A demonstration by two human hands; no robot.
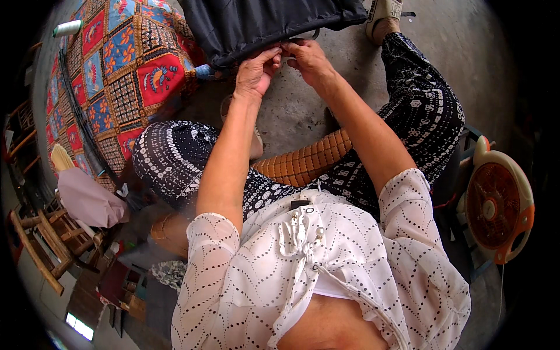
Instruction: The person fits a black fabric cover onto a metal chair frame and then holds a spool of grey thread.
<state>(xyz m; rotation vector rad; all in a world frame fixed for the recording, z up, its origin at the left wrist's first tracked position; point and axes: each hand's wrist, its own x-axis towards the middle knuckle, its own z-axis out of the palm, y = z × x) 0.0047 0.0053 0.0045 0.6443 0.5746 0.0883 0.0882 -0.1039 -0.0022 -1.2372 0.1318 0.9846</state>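
A dark, shiny piece of fabric (256, 23) lies spread at the top of the view, over the concrete floor. My left hand (256, 71) pinches its near edge with the fingers closed on the hem. My right hand (308, 58) grips the same edge right beside it, fingertips almost touching those of the left hand. Both forearms reach forward from a white dotted blouse. My knees in dark patterned trousers spread to either side, and a woven bamboo seat pad (303, 162) shows between them.
A colourful patchwork cloth (116, 64) covers a surface at the left. A small orange and cream fan (499, 207) stands at the right. Wooden chairs (44, 245) and a pinkish cloth bundle (87, 198) sit at lower left. My shoe (382, 17) rests on grey concrete.
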